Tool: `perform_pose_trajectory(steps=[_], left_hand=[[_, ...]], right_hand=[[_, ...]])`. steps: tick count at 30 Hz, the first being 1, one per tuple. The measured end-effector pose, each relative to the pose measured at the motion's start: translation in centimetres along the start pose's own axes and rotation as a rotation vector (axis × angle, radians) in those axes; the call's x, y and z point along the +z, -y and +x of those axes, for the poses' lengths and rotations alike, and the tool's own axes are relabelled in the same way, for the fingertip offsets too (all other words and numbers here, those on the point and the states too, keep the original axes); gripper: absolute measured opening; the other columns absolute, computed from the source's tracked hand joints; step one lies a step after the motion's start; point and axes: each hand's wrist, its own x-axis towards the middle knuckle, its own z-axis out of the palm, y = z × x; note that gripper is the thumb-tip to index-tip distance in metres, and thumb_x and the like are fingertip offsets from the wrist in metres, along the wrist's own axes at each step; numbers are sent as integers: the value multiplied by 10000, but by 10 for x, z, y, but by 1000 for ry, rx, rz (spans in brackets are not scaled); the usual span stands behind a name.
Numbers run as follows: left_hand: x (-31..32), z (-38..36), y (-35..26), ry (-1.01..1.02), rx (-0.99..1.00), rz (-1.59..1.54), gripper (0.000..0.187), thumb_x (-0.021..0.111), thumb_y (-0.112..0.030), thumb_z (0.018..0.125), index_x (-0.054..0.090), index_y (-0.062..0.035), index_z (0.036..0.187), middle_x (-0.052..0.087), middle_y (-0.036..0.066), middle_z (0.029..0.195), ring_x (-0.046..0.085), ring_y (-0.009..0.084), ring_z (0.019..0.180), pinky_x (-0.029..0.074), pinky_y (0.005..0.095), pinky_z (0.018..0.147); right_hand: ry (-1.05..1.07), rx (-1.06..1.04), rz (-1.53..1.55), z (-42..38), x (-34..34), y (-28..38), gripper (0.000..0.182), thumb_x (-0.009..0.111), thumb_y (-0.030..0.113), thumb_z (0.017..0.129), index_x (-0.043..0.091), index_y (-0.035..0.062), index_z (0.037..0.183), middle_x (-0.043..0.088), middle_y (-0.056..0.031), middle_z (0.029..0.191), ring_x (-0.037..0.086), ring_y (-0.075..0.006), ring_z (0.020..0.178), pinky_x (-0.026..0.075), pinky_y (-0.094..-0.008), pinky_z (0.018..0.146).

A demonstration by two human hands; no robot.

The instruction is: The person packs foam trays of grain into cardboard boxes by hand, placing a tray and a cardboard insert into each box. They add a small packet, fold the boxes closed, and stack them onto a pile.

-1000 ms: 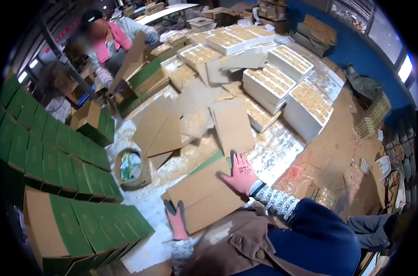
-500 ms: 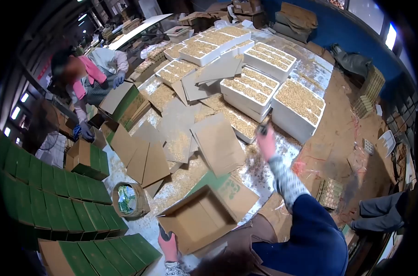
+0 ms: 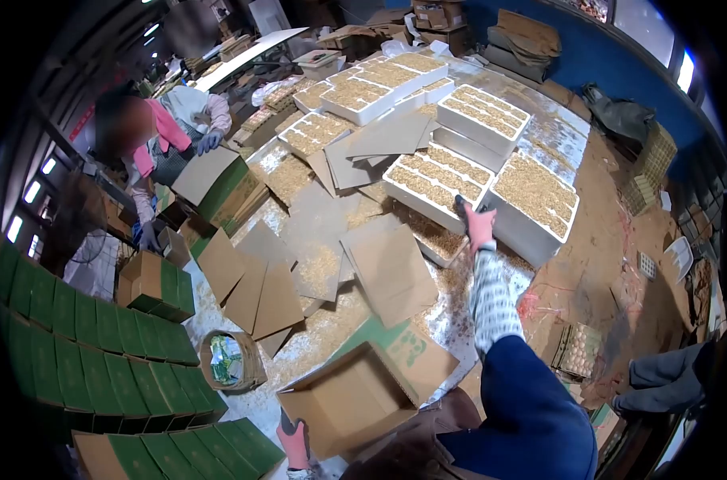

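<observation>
My left hand (image 3: 294,442), in a pink glove with dark fingertips, grips the lower left edge of an open cardboard box (image 3: 331,404). The box stands tilted toward me and nothing shows inside it. My right hand (image 3: 479,225), gloved likewise, is stretched forward with its fingers hooked on the near corner of a white foam box (image 3: 427,204). Rows of tan, grain-like filling lie in that foam box between white dividers. Another foam box (image 3: 431,244) sits partly hidden beneath it, and a deeper foam box (image 3: 533,210) stands to its right.
Loose cardboard sheets (image 3: 389,272) lie across the table. A round basket (image 3: 255,360) with packets stands left, near rows of green boxes (image 3: 131,384). A co-worker (image 3: 167,132) handles a carton across the table. Egg trays (image 3: 578,350) lie on the right.
My right hand has moved onto the foam box's corner. That foam box has shifted toward me over the one below. My left hand stays on the cardboard box.
</observation>
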Motion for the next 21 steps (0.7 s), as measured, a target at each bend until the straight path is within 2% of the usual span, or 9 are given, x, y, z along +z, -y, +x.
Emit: perform_pose_trajectory(steps=[2, 3, 5, 8, 11, 15, 17, 20, 21], left_hand=[[1, -3, -13, 39, 24, -4, 422, 640, -88, 792, 435, -5, 1152, 579, 94, 856, 542, 146, 620, 444, 265, 514], [3, -2, -15, 12, 30, -47, 393, 620, -52, 782, 468, 13, 1139, 580, 79, 831, 530, 130, 601, 429, 255, 503], [6, -7, -16, -46, 27, -137, 357, 581, 20, 762, 533, 49, 1114, 583, 48, 781, 505, 98, 561, 400, 236, 479], [8, -11, -25, -26, 122, -149, 328, 585, 12, 775, 554, 67, 1097, 633, 83, 895, 573, 137, 741, 470, 279, 667], [-2, 5, 7, 63, 124, -106, 321, 593, -30, 802, 561, 72, 1105, 654, 102, 985, 583, 156, 900, 456, 308, 832], [2, 9, -26, 90, 185, -3, 300, 573, -86, 839, 573, 51, 1106, 662, 98, 972, 596, 149, 879, 467, 305, 795], [1, 27, -17, 87, 209, 126, 277, 597, -106, 833, 593, 41, 1067, 668, 89, 952, 618, 189, 871, 471, 318, 779], [11, 41, 28, 344, 79, -779, 320, 496, -190, 907, 545, 7, 1155, 622, 113, 1062, 609, 250, 940, 488, 360, 822], [12, 49, 53, 513, -25, -1184, 346, 447, -220, 932, 518, -7, 1196, 598, 123, 1108, 599, 261, 965, 493, 374, 842]], right_hand=[[500, 112, 488, 50, 17, -28, 1019, 744, 303, 718, 87, -8, 1432, 293, -224, 1416, 378, -303, 1250, 302, -345, 1042], [176, -24, 64, 36, 20, -12, 989, 733, 275, 731, 94, -7, 1432, 318, -224, 1404, 388, -292, 1244, 300, -333, 1041], [140, -32, 177, 37, 10, -22, 845, 710, 165, 749, 203, 7, 1406, 460, -200, 1285, 477, -252, 1150, 365, -335, 983], [386, -206, 399, -3, -16, -22, 639, 680, 81, 771, 343, 53, 1313, 527, -80, 1114, 513, -167, 983, 449, -300, 817], [557, -61, 264, -136, -79, 37, 600, 668, 286, 797, 394, 135, 1308, 518, -43, 1134, 505, -179, 973, 463, -345, 677], [995, -20, 274, -241, -121, 58, 414, 550, 159, 868, 487, 54, 1264, 559, -61, 1166, 553, -161, 1014, 460, -307, 830], [1169, -388, 20, -273, -132, 45, 398, 568, 57, 820, 528, 29, 1215, 577, -111, 1160, 550, -206, 1062, 441, -325, 875], [1400, -320, -131, -307, -124, 24, 503, 642, -68, 688, 571, 37, 1174, 584, -218, 1142, 524, -318, 1147, 417, -348, 925], [1446, -345, -144, -320, -122, 29, 479, 608, 24, 775, 505, 20, 1243, 565, -158, 1171, 531, -217, 1082, 419, -292, 898]])
